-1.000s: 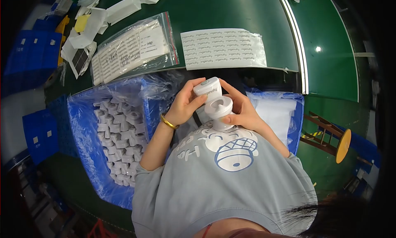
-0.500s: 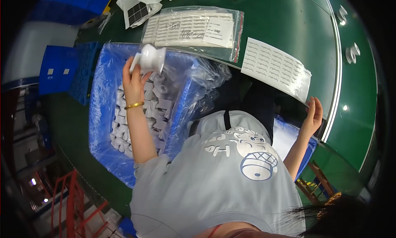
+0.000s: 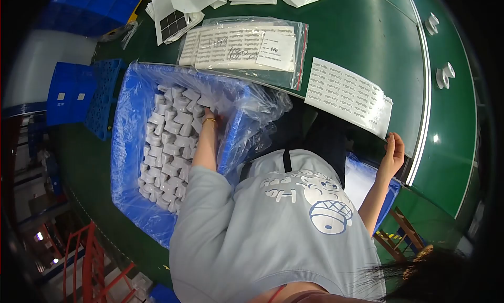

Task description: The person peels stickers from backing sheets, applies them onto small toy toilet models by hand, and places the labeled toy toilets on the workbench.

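Observation:
My left hand point(image 3: 209, 115) reaches down into a plastic-lined blue bin point(image 3: 119, 150), at the right end of the rows of white parts point(image 3: 170, 137). Its fingers and whatever they touch are hidden. At the table's front edge, my right hand point(image 3: 394, 149) has its thumb and forefinger closed at the near right corner of the ingenuity label sheet point(image 3: 346, 93). The sheet lies printed side up on the green table point(image 3: 362, 24).
A zip bag of label sheets point(image 3: 244, 48) lies left of the loose sheet. White papers point(image 3: 173, 19) are at the back. Two white parts point(image 3: 443, 76) point(image 3: 431, 23) sit beyond the metal rail. A second blue bin point(image 3: 391, 200) is partly under my right forearm.
The view has turned left. My left hand carried a white part from my lap over the left bin, then went down into it. My right hand moved from the part to the label sheet's corner.

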